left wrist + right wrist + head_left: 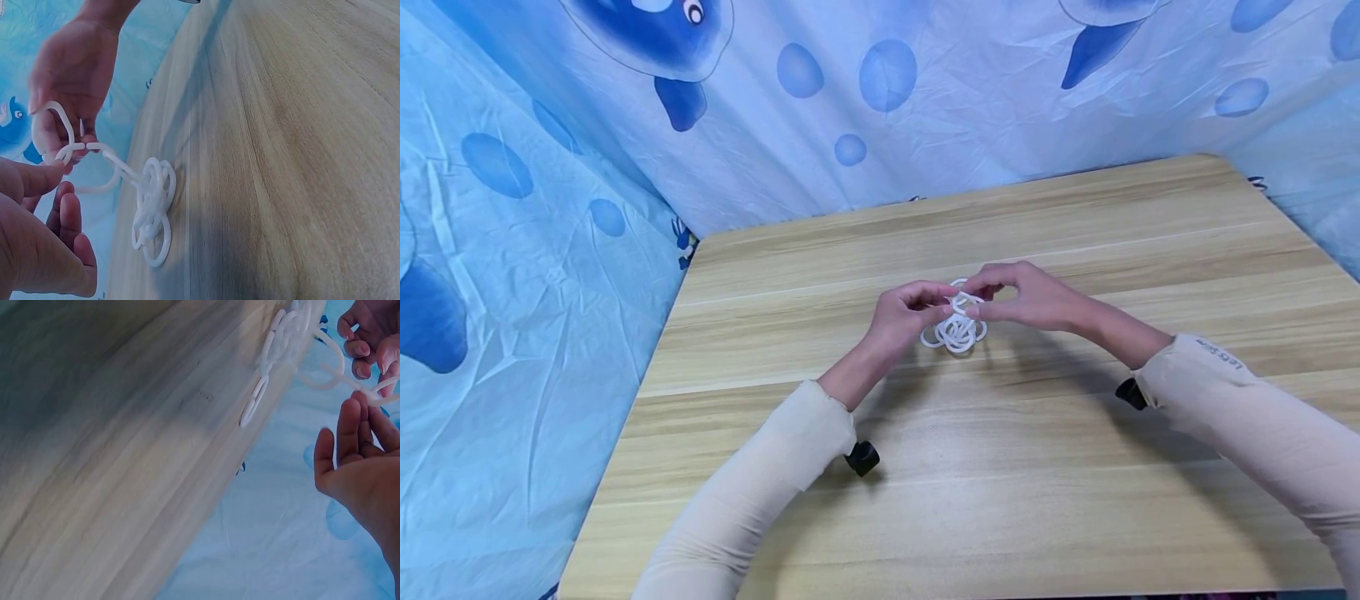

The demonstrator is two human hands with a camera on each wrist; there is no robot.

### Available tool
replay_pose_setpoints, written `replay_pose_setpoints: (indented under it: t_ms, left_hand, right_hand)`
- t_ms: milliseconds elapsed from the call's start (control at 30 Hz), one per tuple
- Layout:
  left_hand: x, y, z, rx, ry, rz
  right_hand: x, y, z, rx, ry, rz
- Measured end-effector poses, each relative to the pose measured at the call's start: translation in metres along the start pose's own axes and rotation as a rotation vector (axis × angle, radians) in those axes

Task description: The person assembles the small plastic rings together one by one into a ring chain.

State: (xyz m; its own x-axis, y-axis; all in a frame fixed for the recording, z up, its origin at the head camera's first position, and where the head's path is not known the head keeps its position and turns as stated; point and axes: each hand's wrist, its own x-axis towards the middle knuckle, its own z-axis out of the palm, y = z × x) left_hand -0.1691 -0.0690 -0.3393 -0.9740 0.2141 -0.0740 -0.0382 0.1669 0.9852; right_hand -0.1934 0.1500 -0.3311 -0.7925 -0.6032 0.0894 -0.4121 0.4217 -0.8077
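Both hands meet over the table, working on white plastic rings joined like chain links. My left hand (904, 315) pinches a ring between thumb and fingers. Opposite it, my right hand (1026, 298) grips another ring (70, 125), which loops up by its fingers in the left wrist view. Between the hands, a ring (115, 178) with a small gap in its loop leads down to a bunch of linked rings (957, 335). That bunch lies on the wood just below the fingers, rings overlapping one another.
A light wood-grain table (970, 483) spreads around the hands. Blue curtains (940, 108) printed with whales and bubbles hang behind it and at its left. A black wrist camera (862, 458) sits under the left sleeve, another black device (1131, 393) under the right.
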Motion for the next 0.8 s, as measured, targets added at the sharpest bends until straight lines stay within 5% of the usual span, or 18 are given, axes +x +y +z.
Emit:
replay_pose_setpoints:
  t_ms: [467,800]
  left_hand:
    - [-0.001,0.001,0.000,-0.022,0.029,-0.020]
    - [0.000,0.001,-0.002,-0.050,0.083,-0.038]
  right_hand:
    - [0.001,-0.001,-0.002,0.219,-0.096,0.061]
    - [0.011,0.000,-0.007,0.111,0.136,0.124]
